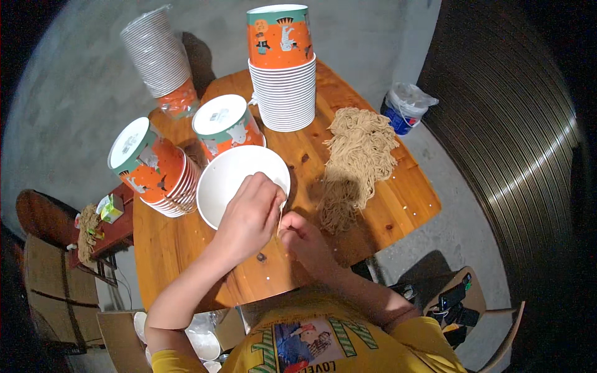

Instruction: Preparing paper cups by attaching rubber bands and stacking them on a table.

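Observation:
My left hand [250, 208] is closed, its fingertips pinched at the right rim of a white-lined paper bucket [227, 169], whose open mouth tilts toward me. A thin tan string [280, 219] runs down from those fingers to my right hand [303, 239], which pinches its lower part just outside the rim. Both fingertips are partly hidden. To the right of my hands, a loose heap of tan strings [364, 146] lies on the wooden table [398, 214]. Part of that heap is in shadow.
Behind the open bucket stands a tall stack of paper buckets [283, 93]. Upside-down orange buckets [227, 127] and another stack [149, 158] are at its left. A plastic-wrapped stack [158, 56] leans farther back. A lined pail [404, 109] stands beyond the table's right edge.

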The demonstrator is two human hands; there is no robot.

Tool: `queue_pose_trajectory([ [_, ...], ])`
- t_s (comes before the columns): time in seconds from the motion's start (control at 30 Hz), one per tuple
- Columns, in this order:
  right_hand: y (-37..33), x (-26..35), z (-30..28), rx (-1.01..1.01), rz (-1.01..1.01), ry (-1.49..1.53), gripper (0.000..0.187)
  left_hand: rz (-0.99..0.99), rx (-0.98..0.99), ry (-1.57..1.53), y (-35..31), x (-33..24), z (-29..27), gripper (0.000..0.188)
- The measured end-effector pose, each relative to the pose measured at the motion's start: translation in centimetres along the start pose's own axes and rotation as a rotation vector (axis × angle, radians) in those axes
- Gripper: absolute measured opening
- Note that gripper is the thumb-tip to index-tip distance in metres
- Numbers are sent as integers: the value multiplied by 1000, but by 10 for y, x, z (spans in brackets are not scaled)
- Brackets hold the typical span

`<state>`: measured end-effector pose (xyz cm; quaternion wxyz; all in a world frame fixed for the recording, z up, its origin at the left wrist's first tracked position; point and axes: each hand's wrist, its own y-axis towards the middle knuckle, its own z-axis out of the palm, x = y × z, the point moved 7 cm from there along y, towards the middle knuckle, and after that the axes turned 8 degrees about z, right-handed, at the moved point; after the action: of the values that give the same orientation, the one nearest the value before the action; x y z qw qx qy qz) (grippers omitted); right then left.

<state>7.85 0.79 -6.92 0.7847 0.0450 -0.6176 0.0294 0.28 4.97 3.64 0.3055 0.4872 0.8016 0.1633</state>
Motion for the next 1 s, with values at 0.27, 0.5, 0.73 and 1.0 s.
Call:
queue_pose_trajectory([
  [0.27,-16,-19,-4,-124,144,168,3,8,4,33,-4,4,-3,7],
  [0.5,-13,-11,-7,-170,117,44,6,-5,19,41,-5,5,-3,8],
  [0.73,-6,-15,-11,-119,10,-28,2,-1,21,89,-5,2,-3,7],
  [1.0,-11,-13,-4,-131,75,-1,6,37,-110,185,-8,-10,-20,14],
])
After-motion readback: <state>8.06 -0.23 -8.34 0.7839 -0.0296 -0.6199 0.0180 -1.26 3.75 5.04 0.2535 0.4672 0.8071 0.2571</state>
